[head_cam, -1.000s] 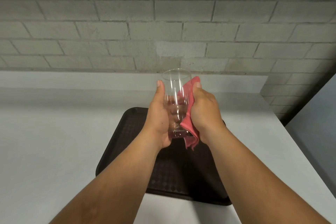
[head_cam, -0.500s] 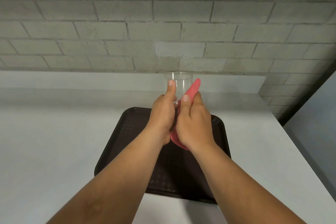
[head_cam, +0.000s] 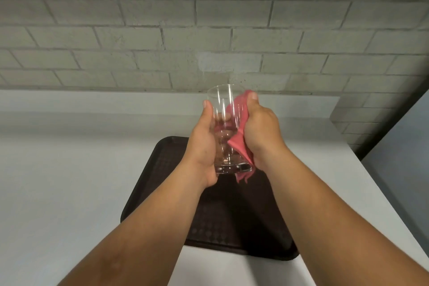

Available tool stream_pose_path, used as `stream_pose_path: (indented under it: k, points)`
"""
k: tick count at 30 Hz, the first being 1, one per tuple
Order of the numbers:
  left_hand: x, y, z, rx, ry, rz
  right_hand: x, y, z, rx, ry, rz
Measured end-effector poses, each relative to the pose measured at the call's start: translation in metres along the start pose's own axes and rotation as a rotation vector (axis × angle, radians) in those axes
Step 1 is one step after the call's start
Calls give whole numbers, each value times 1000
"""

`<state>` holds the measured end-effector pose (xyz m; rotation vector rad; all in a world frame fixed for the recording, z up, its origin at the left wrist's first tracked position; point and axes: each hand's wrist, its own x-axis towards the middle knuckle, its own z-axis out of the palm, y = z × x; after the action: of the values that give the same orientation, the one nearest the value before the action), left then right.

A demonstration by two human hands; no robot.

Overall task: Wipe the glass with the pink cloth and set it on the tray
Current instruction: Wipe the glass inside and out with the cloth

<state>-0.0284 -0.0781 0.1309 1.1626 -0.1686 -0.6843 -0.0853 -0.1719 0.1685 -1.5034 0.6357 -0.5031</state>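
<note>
Glass (head_cam: 228,127), clear and upright, gripped by left hand (head_cam: 204,146); right hand (head_cam: 261,132) presses pink cloth (head_cam: 239,144) against it.

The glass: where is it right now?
In the head view the glass is held upright at centre between the left hand and the right hand, which presses the cloth to it, above the tray.

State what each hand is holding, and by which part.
The left hand grips the glass around its lower body. The right hand holds the pink cloth, bunched against the glass's right side.
</note>
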Motion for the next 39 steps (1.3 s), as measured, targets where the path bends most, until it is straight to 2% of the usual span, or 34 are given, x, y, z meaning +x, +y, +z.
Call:
stream_pose_path:
  k: [2,7,10,12,15,17,20,22,24,27,32,35,39]
  points:
    - [1,2,3,43,35,1,-6,9,1,-65,-18,-12]
    - [4,5,6,91,150,0,-35,35,19,-365,45,-259]
    - [4,6,7,120,168,30,-39,35,27,-490,43,-314]
    - [2,4,7,121,119,26,-33,29,28,-528,72,-326]
    - [2,-4,5,126,74,25,-15,17,23,-474,134,-326]
    - [5,-8,2,136,76,44,-2,10,17,-371,139,-263]
    - [2,-1,1,96,63,55,5,6,8,-123,46,-50]
    - [4,2,0,61,67,54,-2,11,6,-15,-20,19]
    - [4,4,0,68,119,29,-9,22,8,-115,-29,-25]
    - [7,6,3,161,177,31,-25,36,19,-334,31,-205]
    - [0,5,7,257,157,83,-24,29,28,-490,106,-341]
    - [1,2,6,250,138,64,-4,14,23,-427,159,-309]
    - [3,3,2,133,63,64,16,9,9,-91,77,-70]
